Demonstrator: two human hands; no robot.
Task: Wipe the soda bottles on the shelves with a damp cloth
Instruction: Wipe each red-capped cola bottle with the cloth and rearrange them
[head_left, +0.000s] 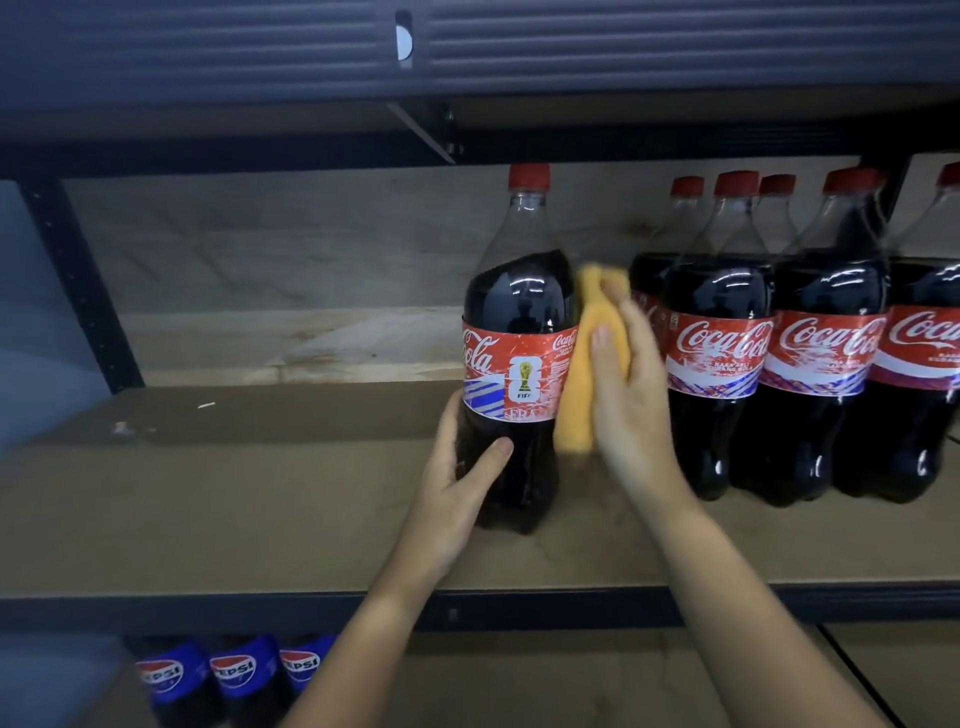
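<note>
Bare forearms rising from the bottom of the frame toward mid-shelf. Left hand (457, 483) curled round the lower, dark, ribbed body of a cola bottle (519, 322), thumb across the front, fingers hidden behind. Right hand (623, 395) gripping a folded orange cloth (582, 364), soft and slightly blurred, pressed against the bottle's right side over the edge of the red label. Bottle upright at frame centre, clear plastic neck, red cap, scuffed glossy label. Row of like bottles (810, 353) at the right, packed shoulder to shoulder, just beside the right hand. Shelf (260, 509) of brown board, matte and dusty, with a dark metal front rail; wide bare stretch at the left of the bottle. Pepsi bottles (234, 675) with blue labels at lower left, on the level below. Dark corrugated panel across the top of the frame.
</note>
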